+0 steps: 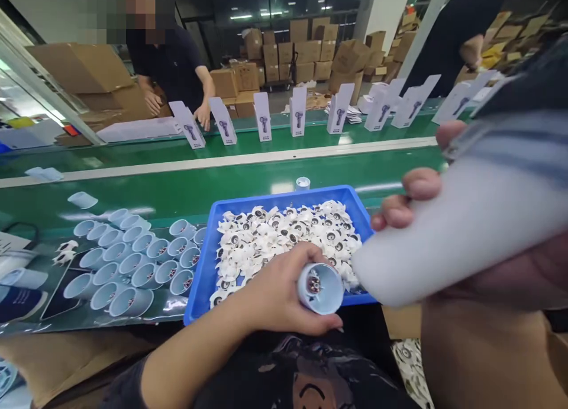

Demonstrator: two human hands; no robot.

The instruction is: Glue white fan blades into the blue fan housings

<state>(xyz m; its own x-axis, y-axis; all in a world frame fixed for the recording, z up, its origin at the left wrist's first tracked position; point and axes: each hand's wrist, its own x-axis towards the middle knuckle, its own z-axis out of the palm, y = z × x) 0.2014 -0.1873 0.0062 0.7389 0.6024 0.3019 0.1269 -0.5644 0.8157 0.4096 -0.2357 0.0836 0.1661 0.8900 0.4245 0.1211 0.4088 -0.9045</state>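
Observation:
My left hand (284,284) is closed around a light-blue plastic cylinder housing (332,289), its open end tilted toward me. Small metallic and reddish parts show inside the housing. Close to the camera, my right hand (410,199) wraps its fingers around a large whitish tool with a rounded end (448,237). This tool is blurred, and its exact kind cannot be made out. Its rounded end is just right of the housing, with a small gap between them. Behind both hands lies a blue tray (284,200) filled with white fan impellers (275,237) with dark centres.
Rows of similar light-blue housings (133,261) lie left of the tray. One small cylinder (303,184) stands behind it on the green conveyor (213,181). White printed boxes (262,119) line the far side, where a person (171,60) works. Another person (452,36) stands at right.

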